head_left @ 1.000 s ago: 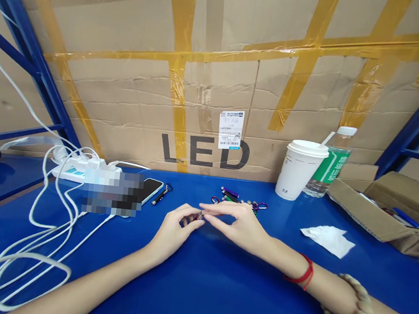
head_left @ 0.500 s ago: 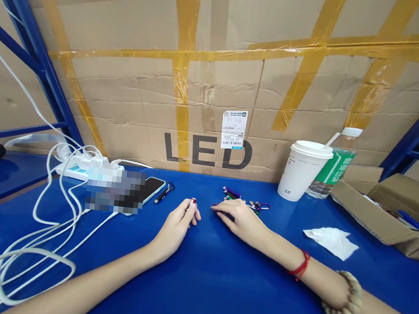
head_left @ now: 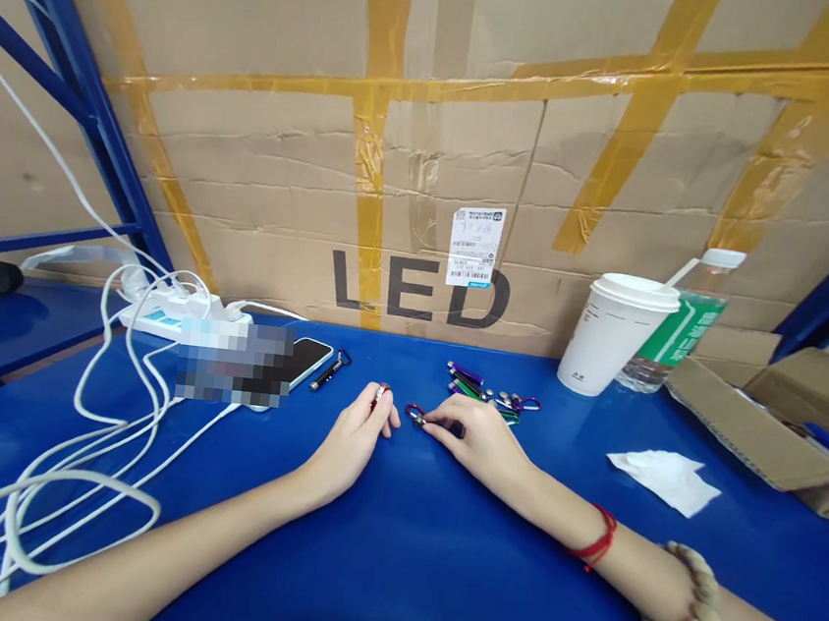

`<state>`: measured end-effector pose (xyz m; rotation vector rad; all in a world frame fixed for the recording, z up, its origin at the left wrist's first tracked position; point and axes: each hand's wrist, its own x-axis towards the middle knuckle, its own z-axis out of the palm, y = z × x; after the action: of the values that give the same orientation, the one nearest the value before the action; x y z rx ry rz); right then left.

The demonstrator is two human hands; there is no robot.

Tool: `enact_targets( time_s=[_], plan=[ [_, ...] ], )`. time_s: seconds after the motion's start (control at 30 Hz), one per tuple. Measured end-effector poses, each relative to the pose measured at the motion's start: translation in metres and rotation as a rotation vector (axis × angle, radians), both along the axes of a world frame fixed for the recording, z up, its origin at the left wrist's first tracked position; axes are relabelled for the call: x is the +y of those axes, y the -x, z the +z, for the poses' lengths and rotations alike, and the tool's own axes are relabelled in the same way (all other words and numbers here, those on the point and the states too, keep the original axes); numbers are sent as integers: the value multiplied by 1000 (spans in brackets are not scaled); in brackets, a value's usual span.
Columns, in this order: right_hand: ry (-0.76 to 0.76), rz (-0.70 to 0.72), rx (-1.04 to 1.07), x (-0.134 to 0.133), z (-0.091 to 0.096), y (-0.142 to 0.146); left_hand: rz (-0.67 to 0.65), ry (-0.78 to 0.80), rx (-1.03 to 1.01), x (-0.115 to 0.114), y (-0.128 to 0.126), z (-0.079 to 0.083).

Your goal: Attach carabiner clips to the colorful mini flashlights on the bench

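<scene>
While left hand [head_left: 353, 434] apparently pinches a torch [head_left: 380, 392], right fingers [head_left: 439, 419] touch the clip [head_left: 415, 412].

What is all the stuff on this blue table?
Table: 1, blue, under everything.
Cardboard wall: 1, brown, behind.
Paper cup: 1, white, back right.
Water bottle: 1, green label, behind cup.
Cardboard box: 1, brown, far right.
Tissue: 1, white, right.
Keychain flashlights: small pile, mixed colours, centre.
Black flashlight: 1, beside phone.
Phone: 1, dark, left of centre.
Power strip: 1, white, left.
Cables: several, white, left.
Bracelets: 2, red and beige, right arm.
Left hand: holds small red-tipped piece.
Right hand: fingertips on red clip.
</scene>
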<state>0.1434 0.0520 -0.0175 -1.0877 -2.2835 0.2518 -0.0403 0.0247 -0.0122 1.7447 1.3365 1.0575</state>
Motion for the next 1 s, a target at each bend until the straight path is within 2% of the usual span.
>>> enact_targets(
  time_s=[0.17, 0.33, 0.57, 0.83, 1.0],
  plan=[
    [-3, -52, -7, -3, 0, 4, 6, 26, 126, -4, -3, 5],
    [-23, 8, 75, -7, -2, 6, 48, -13, 209, -4, -4, 5],
    [-90, 79, 222, -13, -1, 9, -60, -13, 84, -2, -3, 1],
    [-80, 122, 331, -9, -5, 8, -19, -39, 18, -2, -5, 2],
    [-64, 88, 360, -10, -4, 10, -53, -46, -94, -2, -4, 1]
  ],
)
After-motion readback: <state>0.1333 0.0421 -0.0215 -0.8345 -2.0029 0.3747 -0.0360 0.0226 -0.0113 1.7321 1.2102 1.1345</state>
